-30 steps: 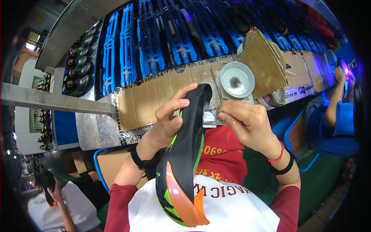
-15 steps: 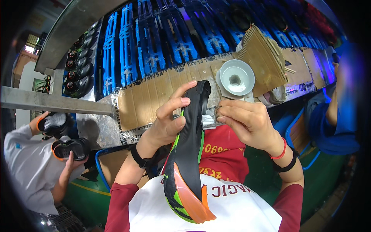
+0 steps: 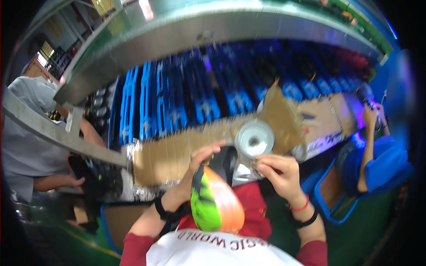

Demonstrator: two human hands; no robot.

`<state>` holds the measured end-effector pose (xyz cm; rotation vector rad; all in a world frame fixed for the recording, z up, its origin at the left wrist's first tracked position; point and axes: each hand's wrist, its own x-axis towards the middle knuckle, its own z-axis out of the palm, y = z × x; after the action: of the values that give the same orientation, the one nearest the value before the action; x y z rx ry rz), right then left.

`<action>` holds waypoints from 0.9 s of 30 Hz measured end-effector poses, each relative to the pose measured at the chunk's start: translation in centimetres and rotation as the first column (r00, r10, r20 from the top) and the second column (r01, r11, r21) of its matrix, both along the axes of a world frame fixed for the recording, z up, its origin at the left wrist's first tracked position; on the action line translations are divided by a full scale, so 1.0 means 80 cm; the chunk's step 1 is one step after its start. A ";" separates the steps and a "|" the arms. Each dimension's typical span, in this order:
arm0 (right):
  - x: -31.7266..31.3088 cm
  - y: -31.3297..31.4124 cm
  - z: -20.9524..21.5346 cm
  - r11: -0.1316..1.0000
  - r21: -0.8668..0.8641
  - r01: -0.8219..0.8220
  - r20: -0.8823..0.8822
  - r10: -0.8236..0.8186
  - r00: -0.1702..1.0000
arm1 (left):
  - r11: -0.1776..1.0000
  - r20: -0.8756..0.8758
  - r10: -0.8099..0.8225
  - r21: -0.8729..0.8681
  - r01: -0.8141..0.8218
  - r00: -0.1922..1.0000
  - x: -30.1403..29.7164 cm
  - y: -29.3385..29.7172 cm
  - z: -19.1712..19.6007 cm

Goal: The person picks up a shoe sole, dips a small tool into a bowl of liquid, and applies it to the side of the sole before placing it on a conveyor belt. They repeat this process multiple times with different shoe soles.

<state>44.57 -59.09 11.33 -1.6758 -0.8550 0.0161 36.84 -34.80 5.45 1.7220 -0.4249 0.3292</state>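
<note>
Blue conveyor racks (image 3: pixel 177 102), cardboard-covered bench (image 3: pixel 168 155), dim light.

Both forearms up from the lower edge, red sleeves pushed back, dark bands at the wrists. Left hand (image 3: pixel 199 166) raised left of the chest, fingers curled closed. Right hand (image 3: pixel 277 173) right of it, fingers pinched.

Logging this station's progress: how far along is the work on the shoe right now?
In hand: the left hand holds a black shoe with a green and orange sole, heel toward the camera. The right hand pinches something small at its far end; the blur hides what. Nothing visibly finished. The white round dish sits on the cardboard-covered bench.
</note>
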 end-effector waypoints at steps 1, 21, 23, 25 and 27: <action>0.000 -0.008 -0.002 0.991 0.059 0.121 -0.125 -0.113 0.986 | 0.981 -0.236 -0.168 -0.138 0.138 0.957 0.010 0.004 -0.005; -0.028 -0.081 -0.041 0.894 0.078 0.440 -0.406 -0.375 0.833 | 0.886 -0.390 -0.045 -0.441 -0.144 0.920 0.022 -0.044 0.067; -0.025 -0.071 -0.048 0.914 0.059 0.401 -0.390 -0.349 0.852 | 0.798 -0.513 0.216 -0.398 -0.453 0.830 -0.035 -0.015 0.018; -0.026 -0.056 -0.050 0.925 0.061 0.375 -0.398 -0.322 0.859 | 0.563 -0.567 0.469 -0.399 -0.724 0.677 -0.101 0.019 -0.042; -0.025 -0.044 -0.059 0.932 0.044 0.359 -0.403 -0.313 0.860 | 0.165 -0.618 0.596 -0.530 -0.832 0.512 -0.162 0.053 -0.064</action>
<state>42.53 -62.59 6.62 -1.6160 -0.2496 0.0564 23.86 -30.52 0.34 0.8701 0.7936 0.8356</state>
